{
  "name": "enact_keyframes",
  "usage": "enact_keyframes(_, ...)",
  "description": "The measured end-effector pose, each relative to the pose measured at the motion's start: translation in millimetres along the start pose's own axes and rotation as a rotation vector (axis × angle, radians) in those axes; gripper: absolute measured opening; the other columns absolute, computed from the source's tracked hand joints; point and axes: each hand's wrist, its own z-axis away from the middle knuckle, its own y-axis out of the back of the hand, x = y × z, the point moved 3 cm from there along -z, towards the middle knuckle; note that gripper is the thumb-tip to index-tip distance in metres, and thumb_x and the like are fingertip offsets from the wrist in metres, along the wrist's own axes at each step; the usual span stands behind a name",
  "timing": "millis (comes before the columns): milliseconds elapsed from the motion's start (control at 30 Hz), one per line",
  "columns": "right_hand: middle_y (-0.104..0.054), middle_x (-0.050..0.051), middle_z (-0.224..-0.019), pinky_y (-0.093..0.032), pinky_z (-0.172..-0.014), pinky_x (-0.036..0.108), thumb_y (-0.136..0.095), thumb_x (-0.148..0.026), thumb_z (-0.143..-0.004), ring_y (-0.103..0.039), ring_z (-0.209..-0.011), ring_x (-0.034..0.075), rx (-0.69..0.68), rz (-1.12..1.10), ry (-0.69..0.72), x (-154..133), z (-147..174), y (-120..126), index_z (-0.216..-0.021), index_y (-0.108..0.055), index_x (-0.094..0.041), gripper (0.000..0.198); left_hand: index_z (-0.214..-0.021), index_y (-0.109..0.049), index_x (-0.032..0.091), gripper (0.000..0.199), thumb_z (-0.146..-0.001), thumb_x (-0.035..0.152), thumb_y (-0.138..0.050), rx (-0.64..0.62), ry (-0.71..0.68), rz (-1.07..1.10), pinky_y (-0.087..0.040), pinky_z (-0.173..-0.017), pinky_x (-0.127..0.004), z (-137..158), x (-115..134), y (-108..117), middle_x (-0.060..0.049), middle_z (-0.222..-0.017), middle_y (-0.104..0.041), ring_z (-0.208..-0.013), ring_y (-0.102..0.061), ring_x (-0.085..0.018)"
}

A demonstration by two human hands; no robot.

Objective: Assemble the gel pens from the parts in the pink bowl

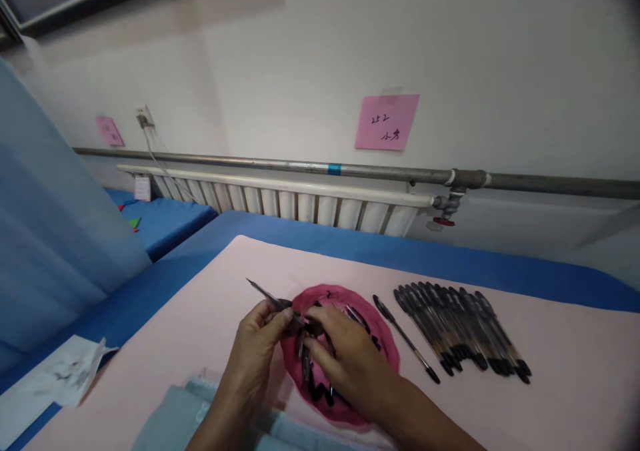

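My left hand (255, 344) pinches a slim pen (264, 290) between thumb and fingers. The pen slants, its pointed tip up and to the left. My right hand (347, 351) is over a pink bowl with a wavy rim (393, 344), its fingers bent at the pen's lower end. A dark piece shows between those fingers, but what it is stays hidden. Inside the bowl lie several black and clear pen parts (307, 364), partly covered by my right hand. Just right of the bowl lies one single black pen (406, 339).
Several black pens (457, 327) lie in a slanted row at the right on the pink sheet (570, 357). A blue cover (350, 232) borders it. White paper (55, 377) lies at the left, beside a blue curtain (55, 224). Behind stand a radiator (295, 204) and pipe (390, 171).
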Motion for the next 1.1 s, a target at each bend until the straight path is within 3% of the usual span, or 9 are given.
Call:
enact_keyframes(267,-0.061,0.002,-0.086,-0.040,-0.069,0.027,-0.041,-0.011,-0.086,-0.054,-0.077,0.014,-0.081,-0.076,-0.031,2,3,-4,-0.096,-0.052,-0.020,0.018,-0.074,-0.066,0.013,0.016,-0.066,0.026,-0.071,-0.036,-0.027,-0.038,-0.045,-0.066,-0.025,1,0,0,-0.002,-0.068,-0.065,-0.065,-0.057,-0.012)
enact_keyframes(433,-0.058,-0.002,-0.075,-0.037,-0.061,0.024,-0.044,-0.010,-0.083,-0.051,-0.067,0.011,-0.105,-0.159,-0.123,3,-3,1,-0.091,-0.050,-0.020,0.014,-0.074,-0.064,0.013,0.015,-0.067,0.026,-0.069,-0.046,-0.025,-0.059,-0.044,-0.067,-0.025,1,2,-1,-0.001,-0.067,-0.063,-0.064,-0.056,-0.012)
enact_keyframes(533,-0.058,-0.002,-0.074,-0.035,-0.059,0.023,-0.048,-0.012,-0.080,-0.049,-0.065,0.011,-0.158,-0.047,-0.133,8,-6,6,-0.083,-0.051,-0.019,0.008,-0.078,-0.063,0.013,0.017,-0.067,0.027,-0.068,0.016,-0.004,-0.032,-0.045,-0.067,-0.026,0,3,1,-0.001,-0.067,-0.063,-0.063,-0.057,-0.012)
enact_keyframes(633,-0.058,0.000,-0.071,-0.031,-0.057,0.024,-0.048,-0.011,-0.077,-0.047,-0.063,0.012,-0.302,0.193,-0.102,15,-4,5,-0.070,-0.053,-0.017,0.010,-0.083,-0.062,0.014,0.019,-0.067,0.024,-0.065,0.055,0.043,0.000,-0.045,-0.065,-0.027,1,4,1,0.000,-0.065,-0.063,-0.059,-0.058,-0.012)
enact_keyframes(733,-0.061,0.003,-0.079,-0.031,-0.058,0.025,-0.048,-0.011,-0.076,-0.051,-0.067,0.013,-0.422,0.322,-0.033,19,1,-3,-0.074,-0.058,-0.016,0.011,-0.083,-0.062,0.014,0.019,-0.065,0.020,-0.061,0.042,0.076,-0.001,-0.042,-0.057,-0.024,2,4,-2,0.001,-0.063,-0.061,-0.054,-0.055,-0.011)
enact_keyframes(933,-0.065,0.006,-0.084,-0.033,-0.061,0.026,-0.049,-0.013,-0.078,-0.055,-0.073,0.016,-0.483,0.399,0.007,22,7,-19,-0.080,-0.063,-0.015,0.014,-0.088,-0.063,0.012,0.024,-0.066,0.019,-0.055,0.015,0.066,-0.041,-0.035,-0.051,-0.021,4,5,-4,0.001,-0.060,-0.057,-0.052,-0.048,-0.009)
enact_keyframes(1100,-0.065,0.007,-0.086,-0.034,-0.062,0.026,-0.048,-0.016,-0.080,-0.056,-0.074,0.017,-0.515,0.396,-0.020,25,6,-16,-0.083,-0.064,-0.015,0.016,-0.089,-0.061,0.013,0.022,-0.070,0.024,-0.057,0.028,0.075,-0.022,-0.027,-0.046,-0.020,3,4,-1,0.003,-0.059,-0.051,-0.047,-0.039,-0.006)
